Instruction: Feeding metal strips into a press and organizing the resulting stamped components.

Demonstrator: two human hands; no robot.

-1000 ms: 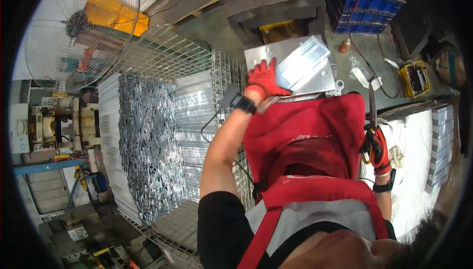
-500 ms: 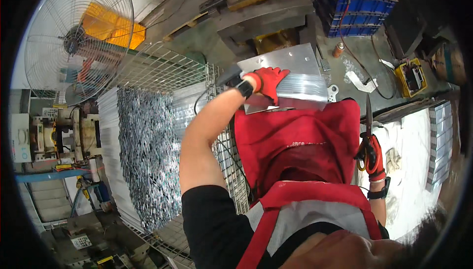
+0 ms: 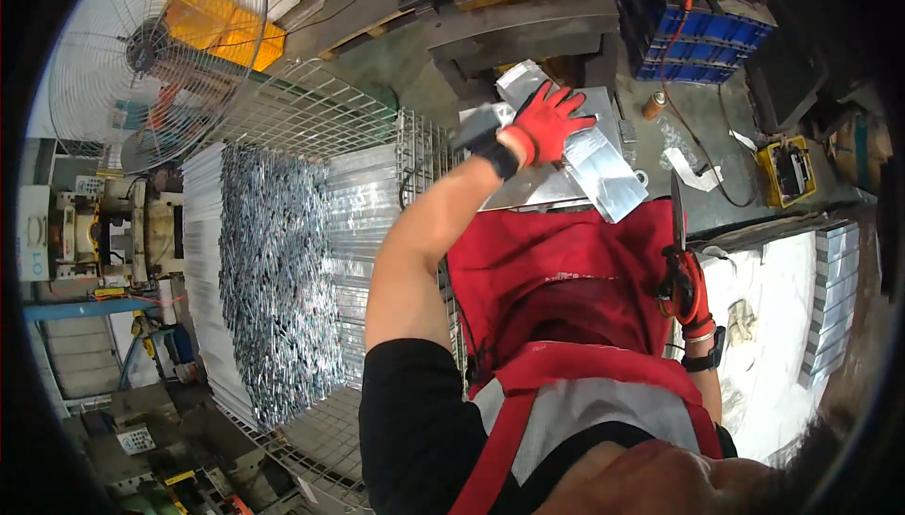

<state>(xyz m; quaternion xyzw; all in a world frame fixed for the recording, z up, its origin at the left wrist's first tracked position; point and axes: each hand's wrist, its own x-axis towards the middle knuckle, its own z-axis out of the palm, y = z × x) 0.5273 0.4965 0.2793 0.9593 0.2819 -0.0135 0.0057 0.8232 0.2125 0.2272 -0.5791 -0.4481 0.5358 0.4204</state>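
My left hand point(image 3: 549, 127), in a red glove, lies palm down with its fingers spread on a small stack of shiny flat metal strips point(image 3: 606, 179). The strips slant across a flat metal plate point(image 3: 514, 192) just beyond my red apron. Part of the stack is hidden beneath the glove. Low on the right, my gloved right hand point(image 3: 693, 300) is closed around the handles of scissors point(image 3: 677, 265), the dark blades pointing away from me.
To the left, a wire cage point(image 3: 311, 105) holds densely stacked metal strips point(image 3: 278, 279), with a large fan point(image 3: 156, 53) behind. Blue crates point(image 3: 702, 44), a spray can point(image 3: 653, 105) and a yellow box point(image 3: 790, 171) stand at the far right. A press-like machine point(image 3: 523, 20) stands ahead.
The strip stack has turned from lying crosswise to a slant, its right end nearer me. My left hand has shifted right with it. My right hand and the scissors have moved slightly left.
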